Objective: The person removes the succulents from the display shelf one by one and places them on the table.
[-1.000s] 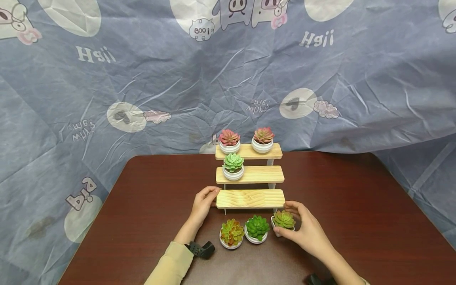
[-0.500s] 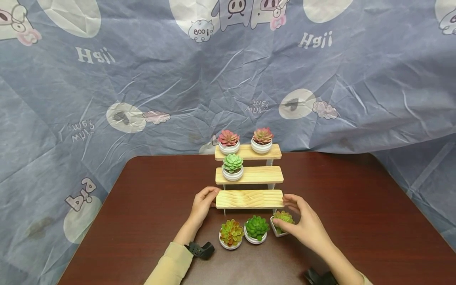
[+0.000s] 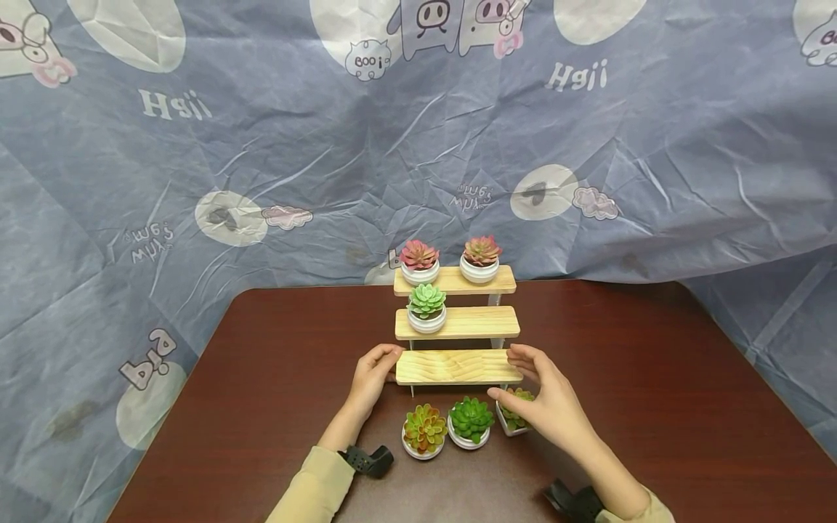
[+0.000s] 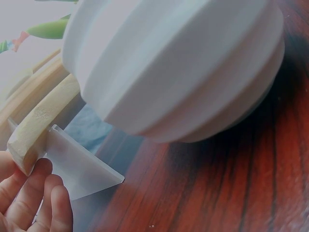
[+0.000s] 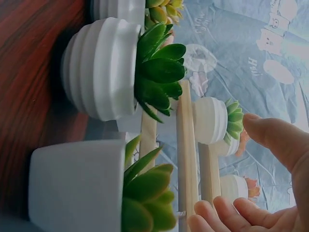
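Note:
A three-step wooden plant stand point(image 3: 458, 367) stands on the table. My left hand point(image 3: 373, 374) holds the left end of its lowest board; in the left wrist view, the fingers point(image 4: 30, 200) curl under the board's end. Over a square white pot with a green succulent point(image 3: 513, 415), my right hand point(image 3: 549, 396) spreads thumb and fingers apart, near the lowest board's right end. It holds nothing and partly hides that pot. Beside it stand a dark green succulent point(image 3: 471, 420) and an orange-tinged succulent point(image 3: 424, 430), both in round white pots.
Two pinkish succulents point(image 3: 419, 261) stand on the top board, and a pale green succulent point(image 3: 426, 309) sits at the left of the middle board. Behind the dark red-brown table point(image 3: 294, 327) hangs a blue-grey printed cloth point(image 3: 366, 145).
My right hand has come away from the square pot, rising and shifting slightly left towards the lowest board. The left hand stays at the stand's left end.

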The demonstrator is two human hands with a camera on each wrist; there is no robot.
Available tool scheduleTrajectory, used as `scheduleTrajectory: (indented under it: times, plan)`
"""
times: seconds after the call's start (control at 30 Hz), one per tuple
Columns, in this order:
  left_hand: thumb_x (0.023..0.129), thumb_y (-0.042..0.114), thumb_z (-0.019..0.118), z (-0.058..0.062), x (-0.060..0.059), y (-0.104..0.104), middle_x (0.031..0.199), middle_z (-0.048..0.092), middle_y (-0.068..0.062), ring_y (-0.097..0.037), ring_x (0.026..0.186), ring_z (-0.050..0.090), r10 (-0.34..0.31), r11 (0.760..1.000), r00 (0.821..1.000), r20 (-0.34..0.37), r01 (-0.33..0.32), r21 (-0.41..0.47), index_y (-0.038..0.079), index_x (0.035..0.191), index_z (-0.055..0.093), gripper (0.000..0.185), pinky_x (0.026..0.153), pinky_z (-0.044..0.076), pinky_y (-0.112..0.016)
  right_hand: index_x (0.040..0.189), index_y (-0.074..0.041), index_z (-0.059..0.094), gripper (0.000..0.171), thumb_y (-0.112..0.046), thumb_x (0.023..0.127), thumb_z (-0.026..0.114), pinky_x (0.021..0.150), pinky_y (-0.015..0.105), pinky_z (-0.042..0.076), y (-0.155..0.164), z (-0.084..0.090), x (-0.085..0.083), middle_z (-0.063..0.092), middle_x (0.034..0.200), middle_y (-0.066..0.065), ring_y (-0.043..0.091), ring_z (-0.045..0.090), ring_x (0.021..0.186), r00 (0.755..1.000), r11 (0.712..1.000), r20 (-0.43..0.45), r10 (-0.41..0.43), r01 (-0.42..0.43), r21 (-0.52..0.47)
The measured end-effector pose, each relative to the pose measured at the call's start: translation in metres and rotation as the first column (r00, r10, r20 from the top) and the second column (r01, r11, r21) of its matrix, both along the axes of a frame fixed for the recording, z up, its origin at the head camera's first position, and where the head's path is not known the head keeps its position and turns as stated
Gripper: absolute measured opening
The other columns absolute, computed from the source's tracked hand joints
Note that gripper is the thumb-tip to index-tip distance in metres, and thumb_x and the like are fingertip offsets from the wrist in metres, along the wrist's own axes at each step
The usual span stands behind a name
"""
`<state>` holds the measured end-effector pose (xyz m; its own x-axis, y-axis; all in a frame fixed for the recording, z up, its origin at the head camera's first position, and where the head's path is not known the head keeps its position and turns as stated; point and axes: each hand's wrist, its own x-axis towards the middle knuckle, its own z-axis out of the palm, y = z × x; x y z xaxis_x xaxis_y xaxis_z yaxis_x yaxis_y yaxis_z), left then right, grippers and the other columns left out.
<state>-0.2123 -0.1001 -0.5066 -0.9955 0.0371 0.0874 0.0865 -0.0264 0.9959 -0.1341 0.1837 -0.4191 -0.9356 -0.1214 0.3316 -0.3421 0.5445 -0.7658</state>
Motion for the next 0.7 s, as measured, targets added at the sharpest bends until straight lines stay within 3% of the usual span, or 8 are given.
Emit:
scheduleTrajectory:
  times: [0.07,0.3,0.37,0.43,0.7]
  plan:
    - [0.095,0.021,0.058,0.003,0.001,0.000,0.085,0.067,-0.006,-0.017,0.071,0.060,-0.008,1.000,1.000,0.011,0.008,0.010,-0.003,0.104,0.066,0.026,0.061,0.051,-0.031,0.127,-0.005,0.047,0.068,-0.026,0.073,0.082,0.089,0.040,0.047,-0.002,0.001,-0.002,0.057,0.120,0.011,0.028,0.057,0.109,1.000,1.000,-0.011,0.002,-0.002,0.001]
    - [0.096,0.013,0.055,0.030,0.014,0.002,0.083,0.067,-0.007,-0.019,0.071,0.059,-0.020,1.000,1.000,0.008,0.020,-0.017,-0.008,0.105,0.064,0.024,0.064,0.051,-0.037,0.128,-0.003,0.045,0.069,-0.023,0.074,0.082,0.092,0.036,0.045,-0.007,0.004,-0.008,0.055,0.122,0.012,0.027,0.056,0.110,0.999,1.000,-0.027,0.017,-0.018,-0.015]
    - [0.096,0.013,0.054,0.031,0.015,0.002,0.083,0.066,-0.006,-0.019,0.071,0.059,-0.020,1.000,1.000,0.013,0.020,-0.020,-0.007,0.105,0.064,0.024,0.065,0.051,-0.037,0.129,-0.002,0.044,0.070,-0.022,0.074,0.082,0.093,0.035,0.044,-0.008,0.005,-0.011,0.053,0.124,0.014,0.027,0.055,0.111,1.000,0.999,-0.020,0.023,-0.024,-0.030]
    - [0.096,0.013,0.054,0.030,0.015,0.002,0.083,0.066,-0.006,-0.019,0.071,0.059,-0.021,1.000,1.000,0.009,0.021,-0.020,-0.008,0.105,0.063,0.024,0.064,0.051,-0.036,0.129,0.000,0.043,0.069,-0.020,0.075,0.082,0.094,0.034,0.043,-0.009,0.005,-0.013,0.053,0.124,0.015,0.027,0.055,0.112,0.999,0.999,-0.016,0.028,-0.029,-0.045]
    - [0.095,0.020,0.057,0.002,0.001,-0.001,0.084,0.067,-0.004,-0.018,0.071,0.060,-0.014,1.000,1.000,-0.004,0.014,0.010,-0.004,0.105,0.065,0.027,0.061,0.051,-0.031,0.128,0.004,0.044,0.067,-0.014,0.075,0.081,0.097,0.035,0.041,-0.018,0.009,-0.020,0.053,0.124,0.019,0.030,0.053,0.113,0.999,0.986,-0.008,0.048,-0.049,-0.162]
